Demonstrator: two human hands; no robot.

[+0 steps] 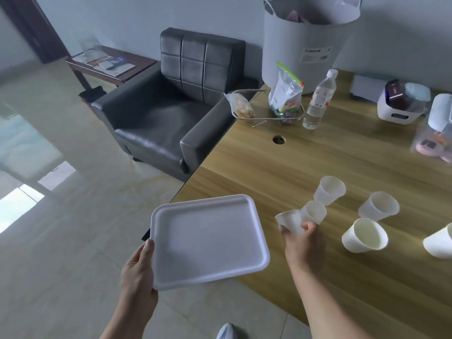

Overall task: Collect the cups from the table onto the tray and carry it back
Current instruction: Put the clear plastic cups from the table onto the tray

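Observation:
My left hand (138,267) grips the left edge of a bare white tray (208,241), held level over the table's near-left corner. My right hand (303,243) is closed on a small white cup (289,220), tilted just right of the tray. Another cup (314,212) stands right behind it, touching my fingertips. Several more white cups stand on the wooden table (318,157): one further back (329,190), one to the right (378,206), a larger one nearer (364,236), and one cut off by the right edge (440,243).
A wire basket with snack bags (269,106), a water bottle (319,99), a big grey tub (305,42) and a white box (401,104) stand at the table's back. A black armchair (171,106) sits left of the table on the tiled floor.

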